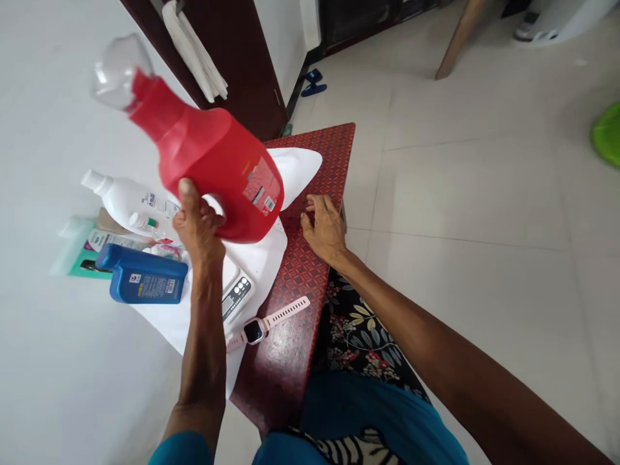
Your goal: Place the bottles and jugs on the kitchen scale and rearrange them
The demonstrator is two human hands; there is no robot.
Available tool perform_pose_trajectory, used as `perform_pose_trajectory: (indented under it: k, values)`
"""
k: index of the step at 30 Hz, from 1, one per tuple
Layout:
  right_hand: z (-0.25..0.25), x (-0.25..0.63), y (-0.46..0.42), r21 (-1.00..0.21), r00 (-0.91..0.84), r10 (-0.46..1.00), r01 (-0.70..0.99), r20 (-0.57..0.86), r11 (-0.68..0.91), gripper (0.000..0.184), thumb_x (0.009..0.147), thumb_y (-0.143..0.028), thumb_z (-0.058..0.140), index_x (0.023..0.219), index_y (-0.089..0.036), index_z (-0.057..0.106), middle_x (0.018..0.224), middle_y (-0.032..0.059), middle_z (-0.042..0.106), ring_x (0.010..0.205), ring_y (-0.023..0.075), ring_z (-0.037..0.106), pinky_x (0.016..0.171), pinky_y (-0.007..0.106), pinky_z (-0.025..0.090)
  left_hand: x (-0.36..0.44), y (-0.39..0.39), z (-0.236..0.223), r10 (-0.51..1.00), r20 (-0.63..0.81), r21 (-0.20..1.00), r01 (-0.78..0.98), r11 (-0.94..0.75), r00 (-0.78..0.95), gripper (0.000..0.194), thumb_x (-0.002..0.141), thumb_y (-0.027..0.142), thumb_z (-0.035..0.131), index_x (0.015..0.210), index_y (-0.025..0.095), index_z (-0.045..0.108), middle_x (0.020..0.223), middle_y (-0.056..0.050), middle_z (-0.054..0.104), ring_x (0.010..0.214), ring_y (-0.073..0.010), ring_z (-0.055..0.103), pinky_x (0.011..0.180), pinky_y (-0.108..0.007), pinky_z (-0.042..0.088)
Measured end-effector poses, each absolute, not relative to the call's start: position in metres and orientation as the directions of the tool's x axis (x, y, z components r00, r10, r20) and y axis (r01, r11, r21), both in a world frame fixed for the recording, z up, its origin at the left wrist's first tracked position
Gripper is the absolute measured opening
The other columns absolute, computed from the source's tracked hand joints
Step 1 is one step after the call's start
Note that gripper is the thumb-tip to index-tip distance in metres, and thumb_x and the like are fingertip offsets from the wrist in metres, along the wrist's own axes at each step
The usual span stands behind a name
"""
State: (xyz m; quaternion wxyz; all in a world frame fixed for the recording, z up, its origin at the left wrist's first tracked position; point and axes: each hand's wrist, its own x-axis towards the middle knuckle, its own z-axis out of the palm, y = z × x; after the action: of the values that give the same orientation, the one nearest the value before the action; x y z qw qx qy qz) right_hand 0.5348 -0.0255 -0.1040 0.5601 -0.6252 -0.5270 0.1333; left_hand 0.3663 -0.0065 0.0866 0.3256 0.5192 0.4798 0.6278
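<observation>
My left hand [198, 223] is closed around the handle of a large red detergent bottle [208, 152], which it holds up above the table. The bottle leans, its clear cap [119, 71] pointing up to the left and a label with a barcode showing near its base. Over the right edge of the red patterned table [300, 271], my right hand [324, 226] has its fingers loosely bent and apart, with nothing in them. A white kitchen scale [237, 290] is partly hidden behind my left forearm. Close to it lies a pink-strapped smartwatch [254, 330].
White paper [271, 258] covers part of the table. Along the wall are a blue bottle [148, 274], a white bottle [126, 200], a small clear bottle [145, 223] and a green box [80, 258]. Blue slippers [313, 84] and a green basin [608, 135] are on the floor.
</observation>
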Motion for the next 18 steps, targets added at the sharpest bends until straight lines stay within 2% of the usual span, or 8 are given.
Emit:
perform_pose_trajectory:
  k: [6, 11, 18]
  values:
    - [-0.109, 0.534, -0.024, -0.830, 0.408, 0.800, 0.525, 0.440, 0.189, 0.040, 0.091, -0.017, 0.055, 0.130, -0.021, 0.062, 0.122, 0.0160, 0.071, 0.109, 0.0340, 0.073, 0.108, 0.059, 0.060, 0.295, -0.071, 0.109, 0.841, 0.425, 0.905, 0.160, -0.394, -0.334, 0.083, 0.069, 0.092, 0.081, 0.059, 0.024, 0.035, 0.051, 0.008, 0.023, 0.044, -0.0072, 0.022, 0.042, -0.027, 0.026]
    - [-0.118, 0.536, -0.021, -0.819, 0.400, 0.795, 0.539, 0.456, 0.198, 0.039, 0.090, -0.021, 0.058, 0.129, -0.023, 0.061, 0.123, 0.0151, 0.072, 0.109, 0.0341, 0.073, 0.108, 0.061, 0.060, 0.253, -0.109, 0.101, 0.764, 0.478, 0.878, 0.261, -0.401, -0.433, 0.082, 0.072, 0.089, 0.081, 0.060, 0.024, 0.032, 0.052, 0.008, 0.027, 0.044, -0.0072, 0.021, 0.042, -0.027, 0.024]
    - [-0.124, 0.537, -0.018, -0.809, 0.398, 0.786, 0.550, 0.473, 0.208, 0.038, 0.088, -0.022, 0.058, 0.126, -0.023, 0.061, 0.117, 0.0126, 0.071, 0.104, 0.0322, 0.072, 0.108, 0.063, 0.059, 0.228, -0.119, 0.080, 0.760, 0.404, 0.915, 0.235, -0.329, -0.509, 0.080, 0.070, 0.086, 0.083, 0.066, 0.024, 0.032, 0.056, 0.009, 0.027, 0.047, -0.0062, 0.020, 0.042, -0.026, 0.020]
